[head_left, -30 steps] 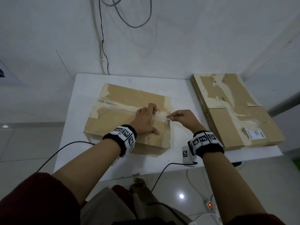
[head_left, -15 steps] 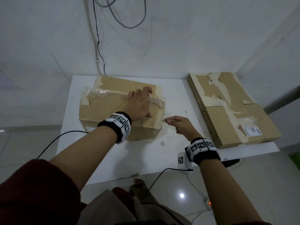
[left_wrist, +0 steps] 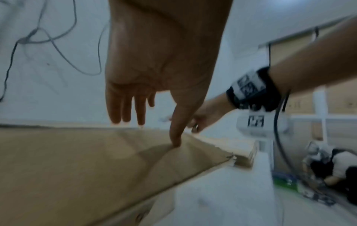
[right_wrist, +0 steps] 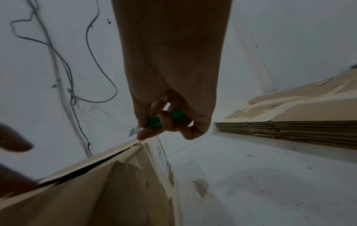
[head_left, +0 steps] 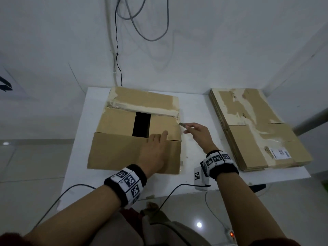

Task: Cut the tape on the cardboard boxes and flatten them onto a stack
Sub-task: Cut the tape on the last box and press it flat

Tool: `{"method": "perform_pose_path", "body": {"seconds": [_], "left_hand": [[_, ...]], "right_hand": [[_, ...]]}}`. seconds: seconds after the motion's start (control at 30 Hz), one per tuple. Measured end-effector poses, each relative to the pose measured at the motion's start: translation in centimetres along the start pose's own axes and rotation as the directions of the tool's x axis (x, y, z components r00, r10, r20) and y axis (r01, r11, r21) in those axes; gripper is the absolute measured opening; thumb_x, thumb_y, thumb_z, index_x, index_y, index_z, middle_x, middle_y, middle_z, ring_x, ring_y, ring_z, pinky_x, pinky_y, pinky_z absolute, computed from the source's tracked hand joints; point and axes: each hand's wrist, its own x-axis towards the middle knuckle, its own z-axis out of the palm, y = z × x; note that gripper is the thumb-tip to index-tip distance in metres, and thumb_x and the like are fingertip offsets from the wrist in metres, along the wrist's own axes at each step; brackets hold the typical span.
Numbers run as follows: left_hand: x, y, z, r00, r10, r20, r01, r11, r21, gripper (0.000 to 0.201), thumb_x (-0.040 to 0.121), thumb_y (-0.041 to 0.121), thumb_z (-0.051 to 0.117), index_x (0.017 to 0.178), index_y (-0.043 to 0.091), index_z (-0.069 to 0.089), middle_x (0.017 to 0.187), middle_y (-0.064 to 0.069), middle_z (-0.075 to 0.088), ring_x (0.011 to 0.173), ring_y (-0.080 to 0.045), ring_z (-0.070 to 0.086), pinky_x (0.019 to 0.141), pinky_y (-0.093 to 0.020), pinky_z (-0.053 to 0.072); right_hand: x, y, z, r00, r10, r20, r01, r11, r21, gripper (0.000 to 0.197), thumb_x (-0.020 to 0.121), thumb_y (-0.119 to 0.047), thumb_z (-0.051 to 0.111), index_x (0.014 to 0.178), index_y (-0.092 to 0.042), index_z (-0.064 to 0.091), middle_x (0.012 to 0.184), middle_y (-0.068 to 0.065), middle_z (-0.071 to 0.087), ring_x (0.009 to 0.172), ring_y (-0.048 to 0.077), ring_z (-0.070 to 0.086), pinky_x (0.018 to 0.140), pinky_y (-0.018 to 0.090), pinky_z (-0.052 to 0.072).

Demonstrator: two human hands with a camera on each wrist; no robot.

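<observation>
On white table [head_left: 195, 110] by white wall [head_left: 213, 41] | left hand [head_left: 154, 151] flat on box [head_left: 115, 153] | right hand [head_left: 200, 134] grips cutter [right_wrist: 164, 120]

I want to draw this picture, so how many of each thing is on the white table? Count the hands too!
Box being opened: 1
Stack of flat boxes: 1
Green knife: 1, gripped by the right hand
Hands: 2, left hand on the box flap, right hand
Table: 1
Total: 6
</observation>
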Motion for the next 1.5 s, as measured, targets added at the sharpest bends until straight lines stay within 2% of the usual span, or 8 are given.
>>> {"method": "perform_pose_path", "body": {"seconds": [0.27,0.47,0.6,0.7,0.87,1.0,1.13,1.5], "left_hand": [[4.4,-1.9,-0.6,0.957,-0.159,0.242,0.243,0.895,-0.374,0.067,0.070,0.024,0.073,0.119,0.019,0.027,0.102,-0.002,0.051,0.098,-0.023,0.051,0.092,-0.040,0.034],[12.6,-1.9,-2.1,0.817,-0.411,0.405,0.530,0.257,-0.808,0.094,0.074,0.020,0.075,0.145,0.002,0.016,0.127,-0.020,0.051,0.108,-0.035,0.059,0.089,-0.039,0.052],[21.9,-6.1,8.5,0.638,-0.532,0.557,0.486,-0.282,-0.827,0.113,0.033,0.039,0.081,0.134,0.013,0.039,0.116,-0.011,0.058,0.095,-0.024,0.063,0.084,-0.038,0.055],[22.0,-4.4,9.1,0.556,-0.577,0.599,0.353,-0.488,-0.798,0.094,0.039,0.039,0.084,0.120,0.011,0.044,0.118,-0.012,0.061,0.096,-0.021,0.064,0.086,-0.034,0.053],[16.9,0.3,1.4,0.640,-0.557,0.529,0.108,-0.617,-0.780,0.047,0.079,0.010,0.075,0.118,-0.001,0.051,0.098,-0.014,0.065,0.082,-0.018,0.066,0.058,-0.024,0.055],[18.2,1.3,1.1,0.550,-0.610,0.570,0.196,-0.569,-0.799,0.076,0.070,0.028,0.081,0.130,0.002,0.042,0.124,-0.016,0.059,0.111,-0.030,0.059,0.092,-0.038,0.050],[18.9,1.5,1.0,0.471,-0.674,0.569,0.265,-0.507,-0.820,0.083,0.082,0.026,0.075,0.142,0.006,0.021,0.130,-0.007,0.047,0.120,-0.027,0.048,0.091,-0.034,0.037],[19.3,0.4,2.1,0.494,-0.689,0.531,0.290,-0.445,-0.847,0.051,0.087,0.015,0.065,0.128,-0.003,0.040,0.121,-0.022,0.059,0.107,-0.034,0.060,0.094,-0.046,0.051]], "right_hand": [[1.6,0.4,1.9,0.991,-0.117,-0.062,0.107,0.984,-0.146,0.016,0.092,-0.017,0.065,0.103,-0.016,0.076,0.102,0.000,0.074,0.093,0.002,0.064,0.085,0.013,0.046],[1.8,0.9,1.9,0.991,-0.078,-0.110,0.062,0.988,-0.142,0.014,0.086,-0.025,0.073,0.095,-0.015,0.072,0.089,-0.005,0.070,0.081,-0.002,0.060,0.070,0.012,0.046],[2.4,1.1,1.6,0.993,-0.070,-0.094,0.057,0.988,-0.141,0.011,0.087,-0.023,0.072,0.095,-0.015,0.072,0.085,-0.005,0.068,0.081,0.001,0.060,0.068,0.012,0.041],[3.2,1.0,1.4,0.988,-0.122,-0.093,0.108,0.985,-0.137,0.008,0.090,-0.019,0.069,0.094,-0.012,0.072,0.087,-0.002,0.068,0.080,0.001,0.059,0.064,0.003,0.041],[5.4,1.1,0.7,0.984,-0.119,-0.135,0.104,0.988,-0.113,0.012,0.097,-0.023,0.057,0.094,-0.015,0.065,0.087,-0.003,0.070,0.078,-0.006,0.061,0.064,0.007,0.039],[7.5,1.0,0.2,0.988,-0.038,-0.147,0.032,0.999,-0.043,0.014,0.099,-0.026,0.054,0.099,-0.015,0.062,0.085,0.001,0.072,0.057,-0.009,0.055,0.063,0.020,0.040],[9.4,0.2,0.4,0.993,0.002,-0.117,-0.002,1.000,0.000,0.015,0.099,-0.023,0.053,0.107,-0.014,0.063,0.085,0.002,0.072,0.048,-0.007,0.053,0.055,0.018,0.041],[11.2,-0.9,0.8,0.991,0.101,0.084,-0.101,0.995,0.003,0.016,0.096,-0.017,0.058,0.103,-0.006,0.066,0.082,0.004,0.068,0.040,0.000,0.045,0.043,0.020,0.034]]}}
